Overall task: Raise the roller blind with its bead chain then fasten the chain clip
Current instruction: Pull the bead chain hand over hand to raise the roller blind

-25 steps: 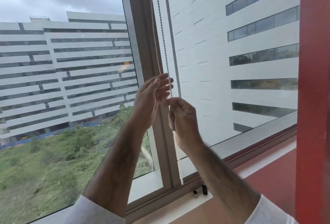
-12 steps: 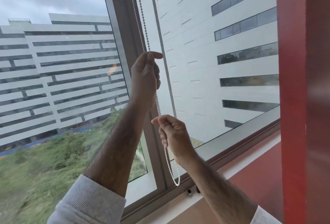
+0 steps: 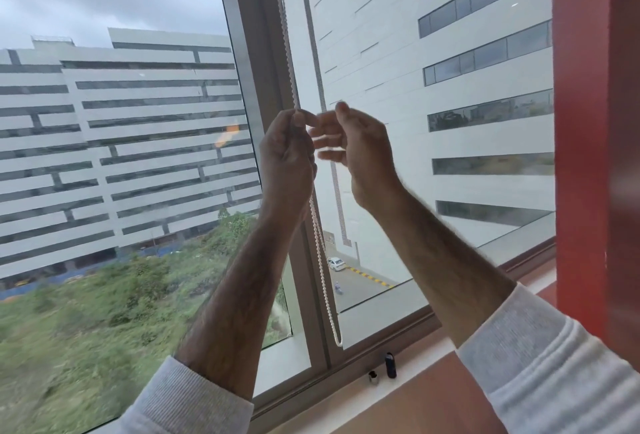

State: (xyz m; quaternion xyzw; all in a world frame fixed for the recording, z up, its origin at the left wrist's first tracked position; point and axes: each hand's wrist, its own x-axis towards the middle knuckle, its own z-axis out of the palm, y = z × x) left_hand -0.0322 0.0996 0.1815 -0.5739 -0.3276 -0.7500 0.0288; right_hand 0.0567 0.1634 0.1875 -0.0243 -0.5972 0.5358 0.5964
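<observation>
Both my forearms are bare and hairy from wrist to near the elbow. My left sleeve (image 3: 187, 399) is light grey knit, finely ribbed, pushed up and bunched. My right sleeve (image 3: 540, 361) is the same pale grey ribbed fabric, gathered in soft folds. My left hand (image 3: 287, 156) and right hand (image 3: 360, 149) wear no rings, watch or gloves.
</observation>
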